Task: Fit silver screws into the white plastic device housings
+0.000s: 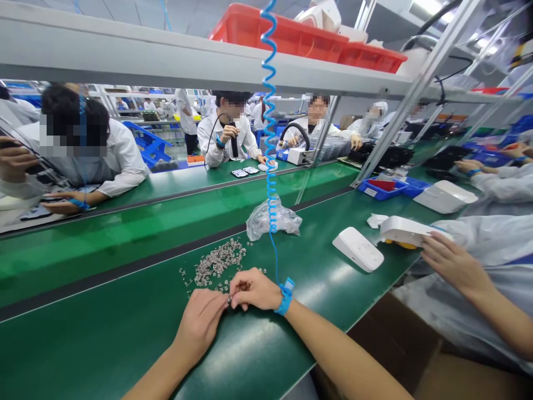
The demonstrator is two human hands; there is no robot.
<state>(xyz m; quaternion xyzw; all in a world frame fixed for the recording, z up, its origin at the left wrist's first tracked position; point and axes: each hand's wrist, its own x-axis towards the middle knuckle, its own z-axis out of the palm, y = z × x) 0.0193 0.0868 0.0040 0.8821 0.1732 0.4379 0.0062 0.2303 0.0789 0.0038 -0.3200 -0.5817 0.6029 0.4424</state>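
On the near side of the metal fastener-like pile, right hand has thumb and fingers closed on one small metal piece, mostly hidden, exact type too small to tell. Left hand is bunched up against the same piece, fingers curled; can't tell if it grips too. Both sit over the green bench top, just nearer than the pile. Blue wrist strap on the right wrist, its coiled blue cord running up to the right of the pile. Crumpled clear plastic bag just beyond the pile, to its right. Well right of the pile: white plastic housing on the bench, then a co-worker's hand holding a second white housing. Red bins up on a shelf, beyond the pile
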